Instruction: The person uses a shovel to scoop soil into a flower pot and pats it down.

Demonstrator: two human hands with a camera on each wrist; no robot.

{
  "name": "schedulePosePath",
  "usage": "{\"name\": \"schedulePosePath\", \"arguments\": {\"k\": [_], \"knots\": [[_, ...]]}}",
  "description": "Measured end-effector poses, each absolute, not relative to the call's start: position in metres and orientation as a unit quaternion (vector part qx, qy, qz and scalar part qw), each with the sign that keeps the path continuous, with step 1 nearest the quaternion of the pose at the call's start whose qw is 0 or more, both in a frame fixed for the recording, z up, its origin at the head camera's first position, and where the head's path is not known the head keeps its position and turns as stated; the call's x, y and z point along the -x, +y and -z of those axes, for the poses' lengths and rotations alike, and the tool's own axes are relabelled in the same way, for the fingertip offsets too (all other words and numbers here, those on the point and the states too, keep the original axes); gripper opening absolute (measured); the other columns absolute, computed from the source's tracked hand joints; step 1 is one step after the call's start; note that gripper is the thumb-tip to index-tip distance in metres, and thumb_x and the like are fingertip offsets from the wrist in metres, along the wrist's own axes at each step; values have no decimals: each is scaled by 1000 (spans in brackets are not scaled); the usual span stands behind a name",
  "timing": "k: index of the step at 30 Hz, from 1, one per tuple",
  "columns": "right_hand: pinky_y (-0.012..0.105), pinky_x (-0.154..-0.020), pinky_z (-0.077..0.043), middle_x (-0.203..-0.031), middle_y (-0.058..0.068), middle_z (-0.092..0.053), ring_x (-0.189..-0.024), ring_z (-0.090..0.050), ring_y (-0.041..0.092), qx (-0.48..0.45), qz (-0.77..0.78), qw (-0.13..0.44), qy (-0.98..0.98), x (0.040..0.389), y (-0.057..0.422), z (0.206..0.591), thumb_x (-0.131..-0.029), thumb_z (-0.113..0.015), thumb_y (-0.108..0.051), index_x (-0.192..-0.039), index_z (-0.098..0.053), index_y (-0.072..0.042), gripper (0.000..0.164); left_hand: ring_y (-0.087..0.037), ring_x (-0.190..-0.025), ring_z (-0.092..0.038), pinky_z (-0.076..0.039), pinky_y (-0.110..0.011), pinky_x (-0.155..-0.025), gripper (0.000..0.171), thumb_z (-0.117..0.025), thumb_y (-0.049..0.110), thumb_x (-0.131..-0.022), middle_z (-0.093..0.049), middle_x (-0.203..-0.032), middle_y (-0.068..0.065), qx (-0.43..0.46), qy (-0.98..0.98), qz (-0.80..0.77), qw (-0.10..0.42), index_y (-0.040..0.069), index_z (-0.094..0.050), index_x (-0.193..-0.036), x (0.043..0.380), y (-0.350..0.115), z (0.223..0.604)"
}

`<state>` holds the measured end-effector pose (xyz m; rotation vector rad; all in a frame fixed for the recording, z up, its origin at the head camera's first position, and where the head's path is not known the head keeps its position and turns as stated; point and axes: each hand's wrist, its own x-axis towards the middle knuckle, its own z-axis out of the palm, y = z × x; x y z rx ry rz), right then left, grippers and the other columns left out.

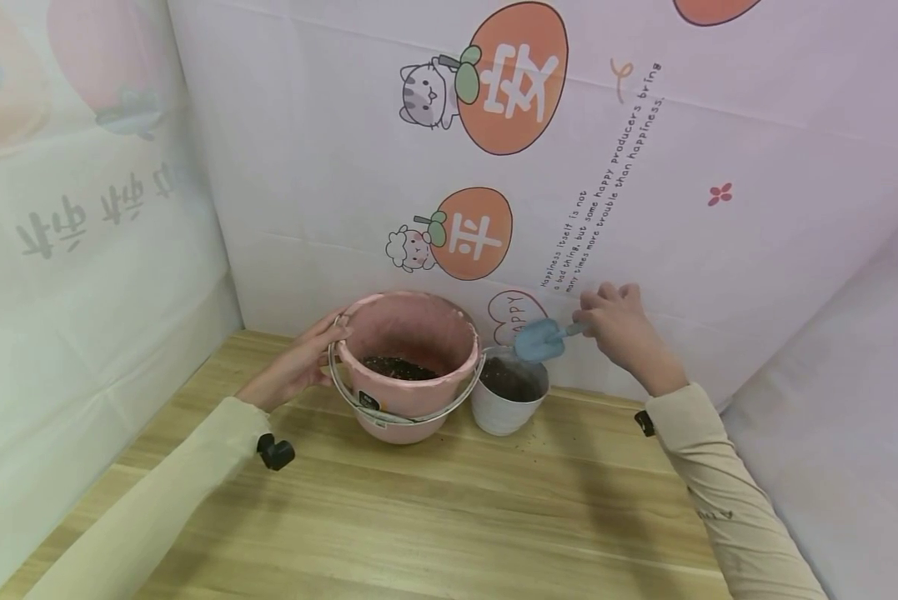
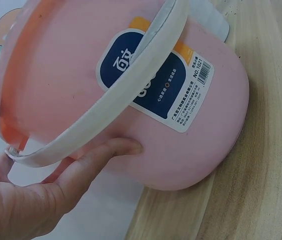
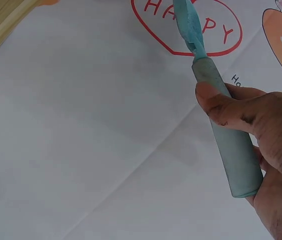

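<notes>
At the left of the head view my left hand [image 1: 303, 362] grips the side of a pink bucket [image 1: 403, 407], close to where its white handle [image 2: 106, 110] joins the rim. My thumb lies against the bucket's outer wall in the left wrist view. Dark soil [image 1: 398, 367] covers the inside bottom. My right hand [image 1: 619, 327] holds a small blue trowel [image 1: 540, 340] by its grey-green grip [image 3: 228, 135]. The trowel's blade hangs over the back right rim of a white pot [image 1: 504, 415]. Dark soil also lies in the pot, which stands just right of the bucket.
Bucket and pot stand on a wood-grain table [image 1: 418, 517] near its back edge. A few dark crumbs lie right of the pot. Behind rises a white printed cloth wall [image 1: 306, 167], with further cloth at both sides, close to the right forearm.
</notes>
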<state>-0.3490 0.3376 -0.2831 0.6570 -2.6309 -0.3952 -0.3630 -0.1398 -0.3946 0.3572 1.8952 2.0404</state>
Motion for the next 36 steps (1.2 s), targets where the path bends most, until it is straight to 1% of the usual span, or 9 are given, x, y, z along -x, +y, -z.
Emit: {"name": "schedulePosePath", "arguments": {"k": [8,11,17,23,26,28,31,36], "knots": [[59,-92,-36,-104,11,-70,-96,-49,32,-235,128,212,-940,349,341,285,-86,-81,-3,-109,-81,-8,23,-44,-144,-32,-52,-40,-87,73,-46,34,-111,-16,-172,-21,-120,674,-709,168,32,-3,-170,362,-140,393],[58,-90,-36,-102,11,-70,-94,-49,32,-235,115,218,-940,349,342,286,-87,-81,-4,-110,-81,-8,24,-45,-146,-30,-52,-41,-89,73,-45,34,-111,-15,-172,-21,-120,674,-709,169,32,-2,-170,362,-141,393],[54,-82,-34,-99,12,-68,-91,-48,32,-247,90,237,-935,348,341,286,-90,-79,-5,-113,-80,-8,23,-44,-145,-32,-52,-41,-90,73,-45,34,-111,-17,-171,-21,-121,673,-710,168,31,-3,-170,362,-140,392],[51,-78,-32,-97,12,-68,-89,-48,31,-262,70,249,-930,347,336,285,-92,-77,-6,-112,-80,-8,20,-41,-141,-36,-51,-38,-86,72,-46,34,-111,-19,-171,-22,-122,674,-710,166,30,-5,-170,363,-139,392],[53,-78,-35,-98,14,-68,-88,-49,33,-262,80,267,-924,348,333,283,-93,-76,-8,-112,-79,-6,19,-43,-144,-34,-52,-39,-86,72,-46,33,-111,-18,-172,-20,-122,670,-712,170,30,-5,-170,365,-139,393],[55,-78,-36,-98,15,-67,-89,-50,34,-260,89,282,-919,349,332,281,-94,-75,-9,-111,-78,-5,18,-45,-148,-31,-53,-41,-88,74,-47,34,-111,-15,-173,-19,-124,668,-713,172,29,-4,-170,367,-139,393],[57,-79,-38,-98,14,-66,-90,-52,35,-258,95,306,-911,350,330,278,-94,-75,-10,-110,-77,-4,17,-46,-150,-29,-54,-44,-91,74,-47,34,-111,-14,-173,-18,-124,667,-714,173,29,-3,-170,368,-139,392],[58,-78,-41,-103,16,-65,-95,-56,39,-289,77,350,-888,351,320,274,-94,-75,-9,-114,-76,-4,20,-44,-148,-30,-53,-42,-90,73,-45,36,-111,-14,-173,-20,-121,671,-711,172,29,-4,-170,369,-140,393]]}}
